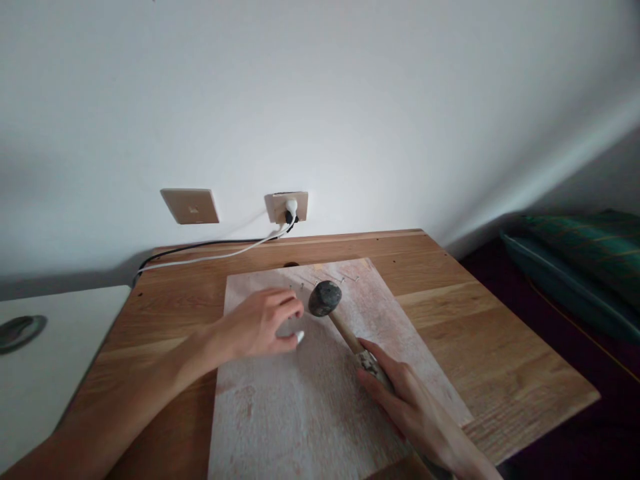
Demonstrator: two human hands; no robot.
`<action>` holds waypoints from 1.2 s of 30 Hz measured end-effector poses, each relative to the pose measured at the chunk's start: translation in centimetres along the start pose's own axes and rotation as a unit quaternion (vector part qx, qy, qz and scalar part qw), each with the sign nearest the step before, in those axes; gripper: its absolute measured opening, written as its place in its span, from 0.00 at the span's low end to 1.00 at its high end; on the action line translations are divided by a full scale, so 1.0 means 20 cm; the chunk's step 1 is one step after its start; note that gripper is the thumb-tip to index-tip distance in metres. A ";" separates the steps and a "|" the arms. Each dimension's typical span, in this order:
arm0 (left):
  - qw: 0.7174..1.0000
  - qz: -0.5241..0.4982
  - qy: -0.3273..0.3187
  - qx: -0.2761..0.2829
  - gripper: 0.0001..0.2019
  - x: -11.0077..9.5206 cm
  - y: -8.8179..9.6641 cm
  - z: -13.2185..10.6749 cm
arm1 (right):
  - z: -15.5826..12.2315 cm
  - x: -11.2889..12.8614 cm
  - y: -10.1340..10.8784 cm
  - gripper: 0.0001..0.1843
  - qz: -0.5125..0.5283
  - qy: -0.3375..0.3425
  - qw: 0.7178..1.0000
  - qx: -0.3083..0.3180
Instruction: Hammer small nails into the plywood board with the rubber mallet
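Observation:
My right hand (406, 407) is wrapped round the wooden handle of a hammer (345, 330). Its dark round head (324, 297) sits low over a whitewashed wooden board (300, 413). My left hand (265, 323) rests on the board just left of the hammer head, with fingers curled and thumb and forefinger pinched together. Anything in the pinch is too small to make out. A few thin nails (345, 279) stand in the board near its far edge, right by the hammer head.
The board lies on a wooden desk (500, 347) against a white wall. Two wall plates, a blank one (190, 205) and a socket (286, 207) with plugs, hang above; cables (210, 253) run along the desk's back edge. A white surface (45, 360) adjoins on the left, a green cushion (590, 260) on the right.

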State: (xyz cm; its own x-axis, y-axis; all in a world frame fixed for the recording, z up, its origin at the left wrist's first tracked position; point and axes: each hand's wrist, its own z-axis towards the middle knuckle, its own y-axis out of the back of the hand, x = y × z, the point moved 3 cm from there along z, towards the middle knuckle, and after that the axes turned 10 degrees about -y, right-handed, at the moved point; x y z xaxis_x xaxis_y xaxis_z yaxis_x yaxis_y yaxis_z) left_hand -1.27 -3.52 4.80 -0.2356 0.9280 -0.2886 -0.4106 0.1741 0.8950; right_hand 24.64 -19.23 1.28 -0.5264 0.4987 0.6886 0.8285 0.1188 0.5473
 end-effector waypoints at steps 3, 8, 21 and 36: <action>0.994 0.062 -0.041 0.075 0.08 -0.16 -0.05 0.04 | 0.00 0.01 0.00 0.38 0.008 0.001 1.000 0.008; 0.981 0.134 -0.063 0.128 0.05 -0.26 -0.07 0.06 | 0.00 0.04 0.01 0.38 -0.006 0.009 1.000 -0.016; 0.984 0.114 -0.104 0.092 0.07 -0.13 -0.02 -0.08 | 0.00 0.01 0.00 0.44 -0.003 -0.033 0.999 0.023; 0.971 -0.043 0.146 -0.183 0.08 0.29 0.03 -0.22 | 0.01 0.03 0.00 0.41 0.029 -0.027 0.999 0.013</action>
State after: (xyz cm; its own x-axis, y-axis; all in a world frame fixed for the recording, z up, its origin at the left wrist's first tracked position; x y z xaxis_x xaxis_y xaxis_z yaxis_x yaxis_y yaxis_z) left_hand -6.82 0.47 2.21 -0.4050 0.7726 -0.4890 -0.7134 0.0676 0.6975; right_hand 24.40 -18.85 1.66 -0.4665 0.5503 0.6925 0.8627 0.1104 0.4935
